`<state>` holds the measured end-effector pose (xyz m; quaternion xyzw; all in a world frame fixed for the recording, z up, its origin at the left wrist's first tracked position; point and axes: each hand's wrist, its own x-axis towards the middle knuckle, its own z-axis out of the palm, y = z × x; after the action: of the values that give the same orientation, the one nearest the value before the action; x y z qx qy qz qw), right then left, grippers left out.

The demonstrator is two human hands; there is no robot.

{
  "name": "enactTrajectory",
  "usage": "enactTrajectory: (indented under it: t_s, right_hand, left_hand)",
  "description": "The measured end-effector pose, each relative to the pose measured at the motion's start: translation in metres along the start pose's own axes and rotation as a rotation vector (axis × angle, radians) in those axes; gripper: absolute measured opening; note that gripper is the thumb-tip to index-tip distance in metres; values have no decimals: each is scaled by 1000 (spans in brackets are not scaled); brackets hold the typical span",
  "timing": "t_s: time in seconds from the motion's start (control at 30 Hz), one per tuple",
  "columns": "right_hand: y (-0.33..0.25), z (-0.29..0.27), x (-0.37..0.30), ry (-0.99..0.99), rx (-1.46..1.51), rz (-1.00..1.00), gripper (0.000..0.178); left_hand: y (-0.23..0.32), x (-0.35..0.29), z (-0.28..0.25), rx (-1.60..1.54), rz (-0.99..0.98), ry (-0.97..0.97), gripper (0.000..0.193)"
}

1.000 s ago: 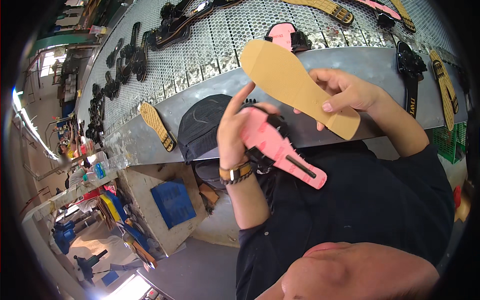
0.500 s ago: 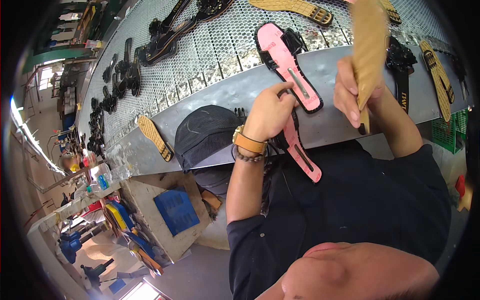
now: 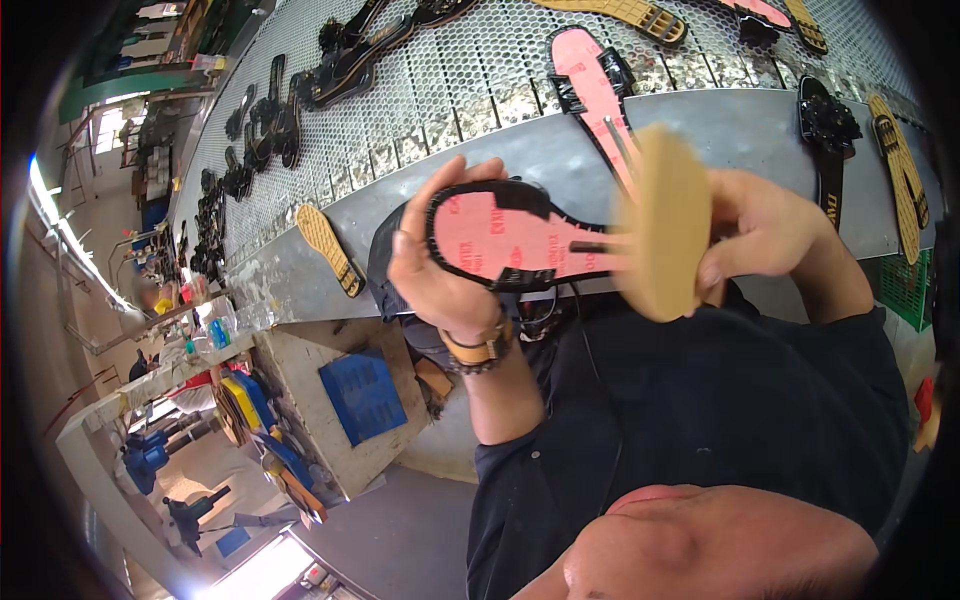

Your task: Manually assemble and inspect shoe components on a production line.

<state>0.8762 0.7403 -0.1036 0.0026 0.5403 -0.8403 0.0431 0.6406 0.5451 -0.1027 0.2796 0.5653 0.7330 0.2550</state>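
My left hand (image 3: 432,268) cradles a sandal upper (image 3: 480,235), its pink underside up, with a black rim and black strap ends folded over. A metal strip runs along its narrow part. In my right hand (image 3: 755,225) is a tan outsole (image 3: 668,220), raised on edge and slightly blurred. The outsole hides the narrow end of the sandal upper; whether the two touch I cannot tell. Just beyond lies a second pink-bottomed sandal upper (image 3: 585,65), partly on the metal ledge (image 3: 715,140). Behind my left wrist is a black mesh cap (image 3: 383,255), mostly covered.
A perforated conveyor bed (image 3: 450,90) runs past the ledge, carrying several black sandals (image 3: 345,70) and a tan outsole (image 3: 630,18). More outsoles lie at left (image 3: 328,248) and right (image 3: 897,180), near a black flower-topped sandal (image 3: 828,125). A green crate (image 3: 905,290) stands at right.
My left hand has picked up the nearer pink-bottomed sandal upper and turned it crosswise, palm up. The tan outsole in my right hand has come down and left, toward it.
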Motion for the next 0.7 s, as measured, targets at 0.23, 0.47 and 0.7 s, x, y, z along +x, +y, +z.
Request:
enactTrajectory:
  t_s: [0.23, 0.47, 0.7]
  right_hand:
    - [3, 35, 33, 141, -327, 228, 45]
    - [16, 37, 40, 216, -534, 246, 48]
    - [24, 40, 39, 298, -508, 176, 45]
  left_hand:
    - [-19, -26, 14, -105, 55, -80, 60]
    - [-29, -39, 22, -188, 83, -148, 57]
    - [-29, -39, 32, -166, 133, -131, 51]
